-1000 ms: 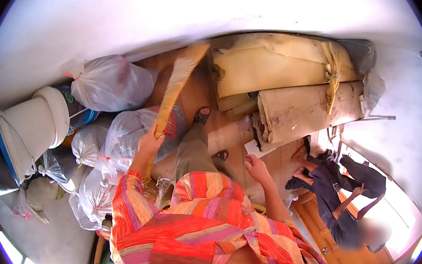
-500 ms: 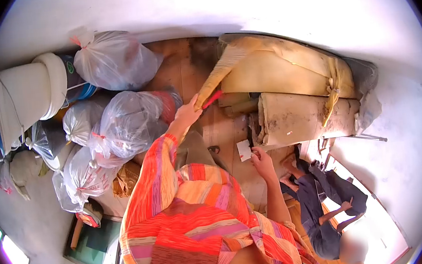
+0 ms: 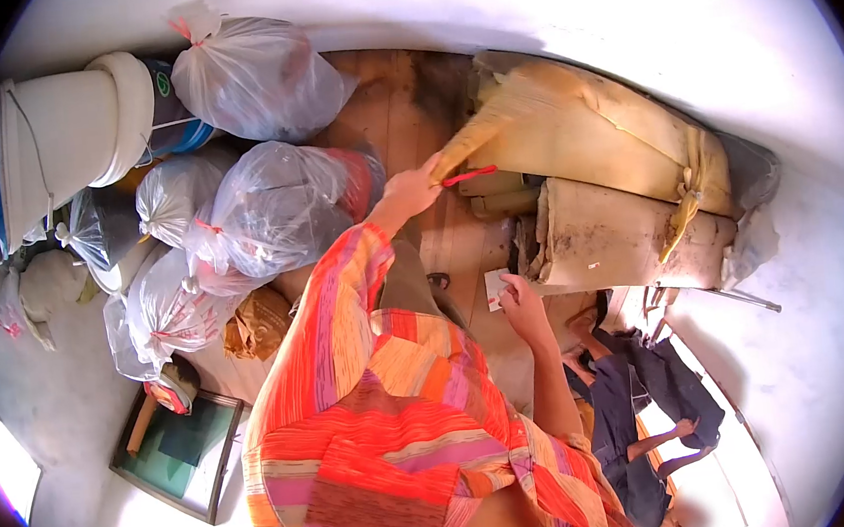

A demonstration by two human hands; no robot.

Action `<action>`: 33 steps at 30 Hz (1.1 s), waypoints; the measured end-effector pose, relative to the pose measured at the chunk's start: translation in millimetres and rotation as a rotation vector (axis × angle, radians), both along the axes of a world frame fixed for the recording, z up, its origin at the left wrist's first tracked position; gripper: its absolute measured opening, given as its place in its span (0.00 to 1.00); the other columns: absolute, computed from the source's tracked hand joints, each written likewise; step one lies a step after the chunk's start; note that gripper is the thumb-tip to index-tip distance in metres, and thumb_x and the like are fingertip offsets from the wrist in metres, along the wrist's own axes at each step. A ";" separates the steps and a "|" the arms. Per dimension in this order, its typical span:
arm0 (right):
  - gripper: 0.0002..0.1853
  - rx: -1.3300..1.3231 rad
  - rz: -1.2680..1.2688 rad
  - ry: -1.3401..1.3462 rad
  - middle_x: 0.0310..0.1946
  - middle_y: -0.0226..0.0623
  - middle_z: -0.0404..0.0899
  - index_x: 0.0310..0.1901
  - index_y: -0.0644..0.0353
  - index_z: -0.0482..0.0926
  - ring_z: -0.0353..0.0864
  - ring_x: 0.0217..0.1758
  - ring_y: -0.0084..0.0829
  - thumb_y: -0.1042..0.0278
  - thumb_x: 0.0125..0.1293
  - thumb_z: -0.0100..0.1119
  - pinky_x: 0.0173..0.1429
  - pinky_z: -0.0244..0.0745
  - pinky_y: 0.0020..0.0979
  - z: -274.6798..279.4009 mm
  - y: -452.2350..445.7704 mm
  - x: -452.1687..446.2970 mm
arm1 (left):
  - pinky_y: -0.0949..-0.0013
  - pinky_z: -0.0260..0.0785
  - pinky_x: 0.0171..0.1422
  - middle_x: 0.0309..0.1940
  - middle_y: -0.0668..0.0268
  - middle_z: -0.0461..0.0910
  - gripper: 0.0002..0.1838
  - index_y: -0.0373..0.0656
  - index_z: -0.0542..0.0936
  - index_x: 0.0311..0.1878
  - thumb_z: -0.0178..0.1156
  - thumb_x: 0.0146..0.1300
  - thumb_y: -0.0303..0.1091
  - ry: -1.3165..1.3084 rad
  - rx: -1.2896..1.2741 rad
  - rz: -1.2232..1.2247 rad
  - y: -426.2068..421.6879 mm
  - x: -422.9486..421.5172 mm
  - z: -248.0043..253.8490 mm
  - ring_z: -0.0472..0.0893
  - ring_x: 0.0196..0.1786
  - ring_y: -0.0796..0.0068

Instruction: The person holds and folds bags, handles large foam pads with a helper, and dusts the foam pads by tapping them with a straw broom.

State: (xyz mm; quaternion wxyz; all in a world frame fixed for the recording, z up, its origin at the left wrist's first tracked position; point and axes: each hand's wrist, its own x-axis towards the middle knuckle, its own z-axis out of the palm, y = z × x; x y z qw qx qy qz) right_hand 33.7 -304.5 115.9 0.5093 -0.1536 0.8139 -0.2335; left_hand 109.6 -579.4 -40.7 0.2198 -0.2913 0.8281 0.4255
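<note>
My left hand (image 3: 410, 194) grips the handle of a straw broom (image 3: 476, 130), whose pale yellow bristles spread over the near end of a yellow foam roll (image 3: 621, 131). A red loop hangs beside the handle. My right hand (image 3: 523, 307) is raised near the end of a stained, pale roll (image 3: 630, 235), with its fingers curled; whether anything is in them cannot be made out. Just left of it, a small white card (image 3: 496, 289) shows over the wooden floor. Yellow strips are tied around the far end of the yellow roll.
Knotted plastic bags (image 3: 277, 211) and white buckets (image 3: 55, 145) crowd the left side. A brown bag (image 3: 258, 324) and a framed panel (image 3: 178, 455) lie lower left. Another person (image 3: 622, 427) in dark clothes sits at the lower right. A metal rod (image 3: 752, 301) sticks out below the rolls.
The broom swung from the bags on the left over to the yellow roll, my left hand moving right with it. The view has shifted, and the floor things appear higher.
</note>
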 end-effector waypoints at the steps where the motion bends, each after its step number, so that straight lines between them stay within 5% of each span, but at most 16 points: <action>1: 0.18 0.014 -0.080 0.008 0.34 0.45 0.79 0.52 0.61 0.73 0.80 0.37 0.37 0.66 0.61 0.53 0.43 0.73 0.34 -1.3 6.8 -1.7 | 0.49 0.70 0.44 0.36 0.48 0.80 0.37 0.57 0.52 0.70 0.54 0.57 0.47 -0.057 -0.004 0.059 0.5 16.8 -2.9 0.79 0.39 0.47; 7: 0.17 0.097 -0.134 0.067 0.34 0.46 0.79 0.52 0.61 0.73 0.80 0.35 0.39 0.66 0.61 0.53 0.43 0.73 0.35 -23.3 53.9 -1.3 | 0.50 0.70 0.45 0.37 0.48 0.79 0.38 0.58 0.51 0.71 0.54 0.58 0.48 -0.128 -0.027 0.106 5.3 78.3 42.2 0.79 0.40 0.48; 11: 0.17 0.127 -0.029 0.073 0.36 0.46 0.79 0.51 0.62 0.74 0.79 0.36 0.40 0.67 0.61 0.54 0.43 0.73 0.35 -13.3 32.9 -1.0 | 0.52 0.70 0.45 0.38 0.48 0.78 0.38 0.59 0.51 0.70 0.54 0.58 0.48 -0.075 0.018 -0.026 1.1 19.9 71.8 0.79 0.41 0.48; 15: 0.17 0.053 0.018 0.064 0.36 0.46 0.79 0.51 0.61 0.74 0.79 0.38 0.40 0.67 0.61 0.54 0.44 0.73 0.35 -12.3 13.9 1.4 | 0.51 0.70 0.45 0.37 0.47 0.79 0.37 0.60 0.51 0.70 0.54 0.58 0.48 0.119 -0.056 -0.101 12.1 -28.1 31.9 0.79 0.40 0.47; 18: 0.18 -0.023 -0.031 0.014 0.36 0.45 0.79 0.52 0.61 0.73 0.79 0.38 0.39 0.67 0.61 0.54 0.45 0.72 0.35 -1.1 8.1 -4.9 | 0.50 0.70 0.44 0.36 0.48 0.80 0.37 0.59 0.51 0.70 0.54 0.58 0.47 -0.056 -0.016 0.016 13.8 -7.4 6.1 0.80 0.40 0.48; 25: 0.18 0.106 -0.057 0.100 0.33 0.45 0.79 0.51 0.63 0.73 0.79 0.37 0.41 0.66 0.60 0.54 0.43 0.72 0.36 -7.9 48.1 -1.4 | 0.51 0.71 0.44 0.36 0.50 0.79 0.38 0.60 0.49 0.71 0.53 0.59 0.47 -0.143 -0.060 0.059 12.4 72.0 43.5 0.80 0.40 0.49; 29: 0.18 0.081 -0.019 0.104 0.33 0.47 0.79 0.51 0.63 0.74 0.79 0.36 0.41 0.66 0.60 0.54 0.43 0.72 0.36 -19.7 45.9 5.0 | 0.51 0.71 0.44 0.39 0.51 0.78 0.37 0.61 0.51 0.71 0.53 0.58 0.46 -0.019 -0.061 -0.078 25.1 17.7 72.6 0.80 0.41 0.51; 33: 0.18 -0.007 0.018 0.098 0.33 0.47 0.79 0.51 0.63 0.74 0.79 0.36 0.42 0.65 0.60 0.54 0.43 0.72 0.36 -16.9 23.1 12.2 | 0.51 0.71 0.45 0.40 0.51 0.78 0.36 0.61 0.51 0.70 0.52 0.58 0.46 0.083 -0.072 -0.140 36.8 -34.4 41.0 0.79 0.42 0.49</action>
